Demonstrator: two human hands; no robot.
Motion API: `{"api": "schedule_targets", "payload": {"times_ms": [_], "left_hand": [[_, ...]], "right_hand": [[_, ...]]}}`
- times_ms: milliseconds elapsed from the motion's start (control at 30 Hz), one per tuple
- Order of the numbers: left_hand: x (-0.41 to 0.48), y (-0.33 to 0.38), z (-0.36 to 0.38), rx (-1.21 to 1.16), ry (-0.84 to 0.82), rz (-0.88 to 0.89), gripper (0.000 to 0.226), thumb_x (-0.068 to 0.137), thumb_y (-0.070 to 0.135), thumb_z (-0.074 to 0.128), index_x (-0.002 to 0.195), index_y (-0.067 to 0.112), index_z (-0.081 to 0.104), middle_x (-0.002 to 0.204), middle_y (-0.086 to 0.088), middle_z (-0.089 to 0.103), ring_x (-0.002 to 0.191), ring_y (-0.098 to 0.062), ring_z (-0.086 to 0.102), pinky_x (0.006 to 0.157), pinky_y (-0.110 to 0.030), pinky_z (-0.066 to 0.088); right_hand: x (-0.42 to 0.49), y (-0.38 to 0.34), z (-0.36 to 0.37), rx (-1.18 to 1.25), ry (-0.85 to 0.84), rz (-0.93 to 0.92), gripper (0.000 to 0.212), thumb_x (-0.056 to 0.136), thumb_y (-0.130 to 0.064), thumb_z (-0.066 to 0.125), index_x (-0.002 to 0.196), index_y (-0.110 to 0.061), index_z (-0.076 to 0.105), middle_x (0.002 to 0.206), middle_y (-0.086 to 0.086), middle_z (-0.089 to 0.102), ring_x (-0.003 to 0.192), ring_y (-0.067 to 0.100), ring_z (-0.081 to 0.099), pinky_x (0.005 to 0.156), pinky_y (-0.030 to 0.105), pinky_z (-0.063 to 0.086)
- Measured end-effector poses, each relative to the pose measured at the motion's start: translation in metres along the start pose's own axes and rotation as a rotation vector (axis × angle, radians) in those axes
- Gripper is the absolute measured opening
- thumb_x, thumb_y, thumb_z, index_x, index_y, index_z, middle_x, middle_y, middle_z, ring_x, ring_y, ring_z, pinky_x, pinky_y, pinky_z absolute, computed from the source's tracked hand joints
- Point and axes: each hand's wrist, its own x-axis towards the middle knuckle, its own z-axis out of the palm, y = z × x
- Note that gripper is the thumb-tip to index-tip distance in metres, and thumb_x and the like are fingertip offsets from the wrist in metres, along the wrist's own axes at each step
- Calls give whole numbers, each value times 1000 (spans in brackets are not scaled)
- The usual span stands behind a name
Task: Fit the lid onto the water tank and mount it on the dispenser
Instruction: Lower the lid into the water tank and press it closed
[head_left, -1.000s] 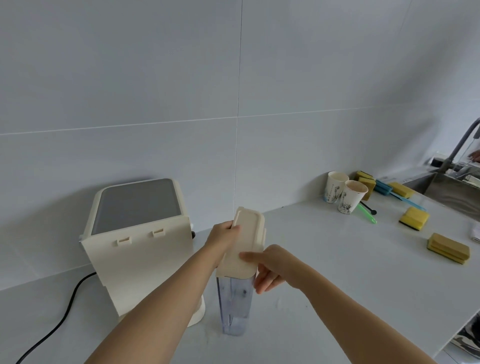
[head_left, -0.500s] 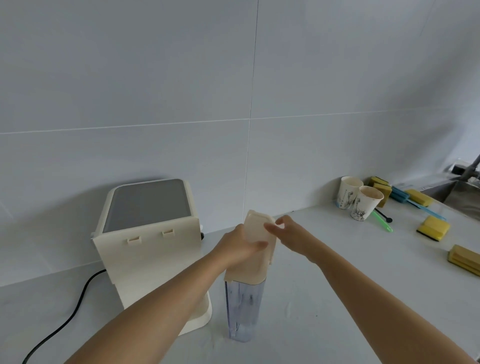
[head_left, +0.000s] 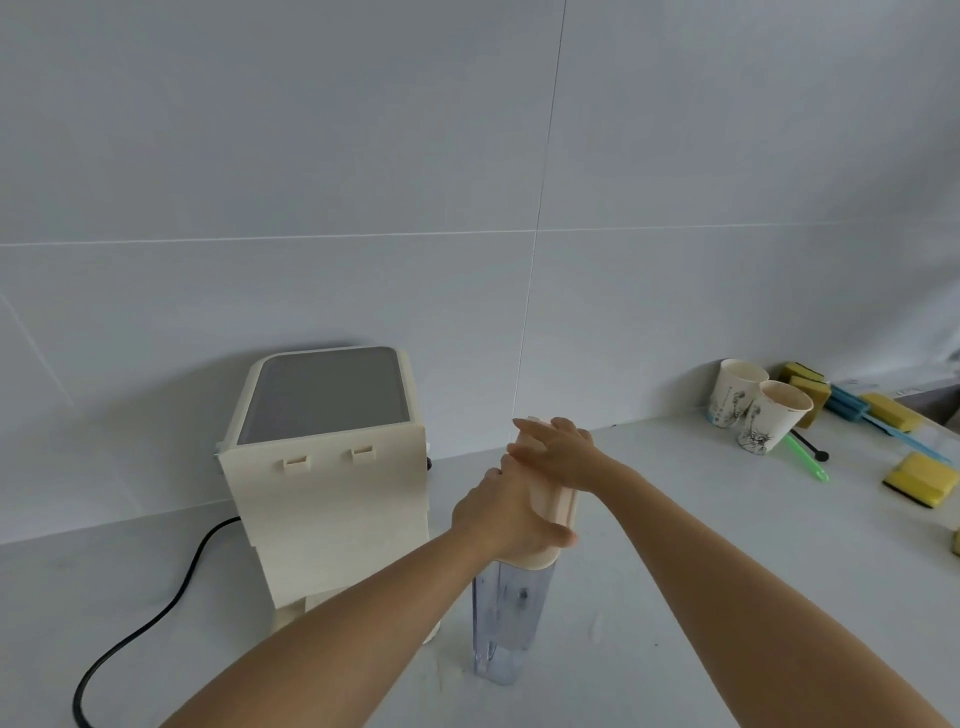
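A clear plastic water tank (head_left: 506, 623) stands upright on the white counter, just right of the cream dispenser (head_left: 332, 488). The cream lid (head_left: 553, 512) sits on top of the tank. My left hand (head_left: 506, 512) grips the lid's near end, thumb across its side. My right hand (head_left: 558, 449) lies flat on the lid's far end, palm down. The hands hide most of the lid. The dispenser shows its flat rear panel with two small clips, and nothing is mounted on it.
A black power cord (head_left: 156, 618) runs left from the dispenser. At the right stand two paper cups (head_left: 758, 410), yellow sponges (head_left: 922, 478), a green utensil (head_left: 808, 460) and blue brushes (head_left: 857, 410). A tiled wall backs the counter.
My right hand went from beneath the lid's near end to flat on its far end. The left hand slid to the near end. The lid tilts less and sits lower on the tank.
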Motion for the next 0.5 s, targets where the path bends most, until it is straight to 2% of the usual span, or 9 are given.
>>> {"api": "schedule_targets", "payload": {"times_ms": [167,333,500], "left_hand": [[0,0,2,35,-4,-19,103,56,48,76,136,14,20,128,-7,47,115,-27,50,89,-37,45],[2,-1,-3,79,-18,30,92,55,45,76,129,18,30,123,-2,53,110,-24,52,83,-36,46],[3,-1,-16,198,-115,117,88,55,40,77,129,28,31,117,0,58,104,-24,55,80,-36,48]], "right_hand": [[1,3,4,-29,44,-6,46,85,-49,39,130,-41,33,142,6,26,131,30,20,106,47,24],[0,12,1,-57,66,37,45,82,-53,40,125,-40,37,133,10,33,125,32,29,102,47,32],[-6,29,-3,-62,116,74,43,80,-57,40,116,-34,41,112,8,39,101,30,45,90,43,44]]}}
